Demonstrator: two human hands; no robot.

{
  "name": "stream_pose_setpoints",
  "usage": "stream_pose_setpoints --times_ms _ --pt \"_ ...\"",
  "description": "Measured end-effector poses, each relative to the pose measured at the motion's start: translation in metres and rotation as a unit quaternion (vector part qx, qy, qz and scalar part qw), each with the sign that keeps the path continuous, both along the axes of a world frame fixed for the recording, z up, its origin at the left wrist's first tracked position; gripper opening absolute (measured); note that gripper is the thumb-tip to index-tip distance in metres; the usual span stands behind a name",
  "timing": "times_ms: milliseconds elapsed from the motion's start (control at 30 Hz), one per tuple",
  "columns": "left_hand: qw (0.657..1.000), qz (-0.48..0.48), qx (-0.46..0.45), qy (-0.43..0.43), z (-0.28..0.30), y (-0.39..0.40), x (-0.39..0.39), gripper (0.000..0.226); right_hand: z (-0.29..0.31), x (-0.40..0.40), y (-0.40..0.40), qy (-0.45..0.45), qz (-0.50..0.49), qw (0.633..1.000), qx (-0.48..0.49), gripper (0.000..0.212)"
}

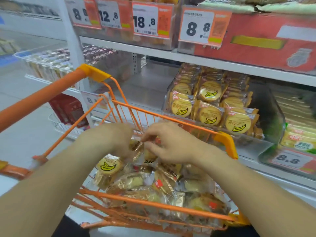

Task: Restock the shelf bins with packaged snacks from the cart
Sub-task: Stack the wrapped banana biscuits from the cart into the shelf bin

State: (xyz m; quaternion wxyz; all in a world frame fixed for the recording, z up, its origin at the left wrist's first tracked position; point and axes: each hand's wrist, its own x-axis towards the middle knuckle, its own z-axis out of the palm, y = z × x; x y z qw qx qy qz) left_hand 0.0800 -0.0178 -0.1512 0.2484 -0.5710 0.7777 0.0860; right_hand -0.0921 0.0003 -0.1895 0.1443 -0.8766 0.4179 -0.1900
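Note:
An orange wire cart (153,202) stands in front of me, full of clear-wrapped snack packs (153,185). One pack with a yellow banana label (108,165) lies at its left side. Both hands reach into the cart over the heap. My left hand (112,137) and my right hand (169,142) together pinch a small clear snack packet (136,147) held between them just above the pile. On the shelf beyond the cart, a clear bin (271,120) holds stacked banana-label cakes (210,106).
White shelf boards (153,53) run across above the bin, with orange price tags (145,19) and a red carton (256,41) on top. A bin of yellow-green packs (299,137) sits at right. Another rack of snacks (46,62) stands at left, with red packs (68,108) below.

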Motion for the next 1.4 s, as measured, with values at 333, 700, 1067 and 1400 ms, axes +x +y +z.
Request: stream_pose_setpoints --times_ms 333,700,1067,1400 --pt "0.995 0.064 -0.055 0.061 -0.014 0.007 0.020 0.044 -0.013 0.017 0.003 -0.045 -0.012 0.999 0.010 0.009" --pt "0.745 0.179 -0.105 0.633 0.000 0.003 0.006 0.045 0.002 -0.006 -0.001 -0.393 -0.075 0.886 0.235 0.055" --pt "0.691 0.175 0.004 0.702 0.002 -0.029 -0.031 0.011 0.017 -0.054 -0.010 -0.508 -0.163 0.806 0.256 0.024" --pt "0.724 0.056 -0.289 0.624 -0.007 -0.075 -0.099 0.013 0.016 -0.084 -0.035 -0.256 -0.296 0.899 -0.197 0.053"
